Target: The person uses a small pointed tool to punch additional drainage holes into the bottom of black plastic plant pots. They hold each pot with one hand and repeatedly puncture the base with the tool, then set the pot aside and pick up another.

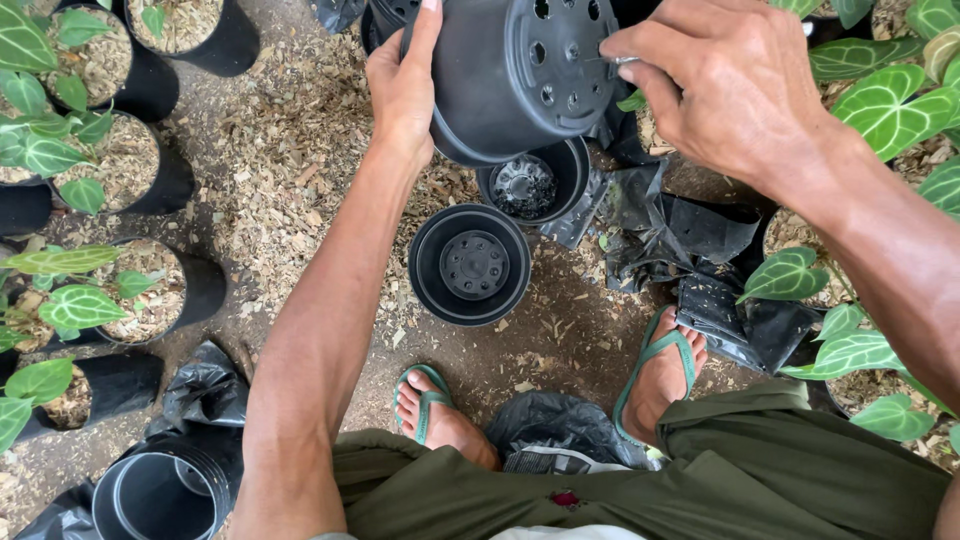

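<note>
Over chip-strewn ground, a light, stiff black plastic pot [520,75] is held tipped at twelve o'clock, gripped at its rim by the left hand [403,95], its holed base pinched by right hand [720,85] fingertips.

Held pot [500,75]: black, its base patterned with rings of round holes.
Empty pot [470,265] below the held pot: black, a grey ribbed disc seen inside.
Second empty pot [532,180] just behind it: black, flecked with pale grit.
Flip-flops [660,355]: green straps.
Shorts [640,480]: olive green.
Leaves [885,105] right of the held pot: deep green, veined in white.
Ground [270,150]: brown, strewn with tan wood chips.
Plastic bags [700,230]: black.
</note>
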